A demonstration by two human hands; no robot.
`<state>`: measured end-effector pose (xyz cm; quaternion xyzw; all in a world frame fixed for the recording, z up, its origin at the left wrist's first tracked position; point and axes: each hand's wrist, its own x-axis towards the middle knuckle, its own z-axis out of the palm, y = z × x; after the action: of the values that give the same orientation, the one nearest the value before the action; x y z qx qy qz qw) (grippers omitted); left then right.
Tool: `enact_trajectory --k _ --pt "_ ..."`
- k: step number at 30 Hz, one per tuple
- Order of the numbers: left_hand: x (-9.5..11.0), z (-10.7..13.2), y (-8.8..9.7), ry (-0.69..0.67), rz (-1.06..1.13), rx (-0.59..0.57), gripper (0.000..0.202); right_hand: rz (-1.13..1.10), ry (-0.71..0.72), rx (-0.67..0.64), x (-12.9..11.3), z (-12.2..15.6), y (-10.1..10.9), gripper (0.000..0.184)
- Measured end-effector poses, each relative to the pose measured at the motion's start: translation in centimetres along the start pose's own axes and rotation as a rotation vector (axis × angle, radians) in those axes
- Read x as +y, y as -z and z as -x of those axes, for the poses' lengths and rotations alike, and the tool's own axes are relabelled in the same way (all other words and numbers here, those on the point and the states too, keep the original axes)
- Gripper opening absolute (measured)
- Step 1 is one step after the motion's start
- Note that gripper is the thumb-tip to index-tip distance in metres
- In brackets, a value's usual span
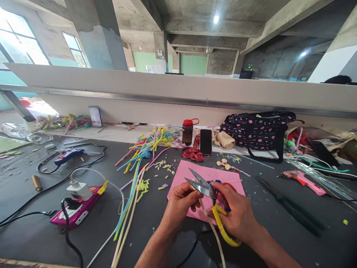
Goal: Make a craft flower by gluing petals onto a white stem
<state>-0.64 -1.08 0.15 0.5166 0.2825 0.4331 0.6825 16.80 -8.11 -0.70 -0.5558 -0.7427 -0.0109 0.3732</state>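
Over 1 sheet (177,178), fingers of the left hand (180,204) pinch 1 strip (218,245), those of the right hand (237,211) grip 1 pair of scissors (219,223), 2 blades (198,186) parted, and table (260,214) shows between the sheet's right edge and 1 black tool (290,207).

Yellow-handled scissors (212,192), 2 blades (197,186) apart, aimed up-left; pale, slim strip (213,229) below.
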Motion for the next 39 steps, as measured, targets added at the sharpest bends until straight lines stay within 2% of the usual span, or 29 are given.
enact_trajectory --k 25,28,33,36,39 --pt "0.6 0.0 0.0 -0.002 -0.012 0.032 0.024 -0.006 0.072 0.048 0.6 0.2 -0.4 0.058" --pt "0.4 0.0 0.2 0.023 0.015 0.029 0.023 -0.075 -0.005 0.034 0.3 0.2 -0.3 0.056" --pt "0.2 0.0 0.5 0.081 0.089 0.015 0.021 -0.339 -0.28 -0.045 -0.1 -0.2 0.4 0.049" --pt "0.3 0.1 0.5 0.109 0.107 0.007 0.022 -0.503 -0.303 -0.044 0.0 -0.3 0.6 0.049" --pt "0.4 0.1 0.4 0.113 0.13 -0.001 0.023 -0.553 -0.319 -0.062 0.0 -0.3 0.6 0.049"
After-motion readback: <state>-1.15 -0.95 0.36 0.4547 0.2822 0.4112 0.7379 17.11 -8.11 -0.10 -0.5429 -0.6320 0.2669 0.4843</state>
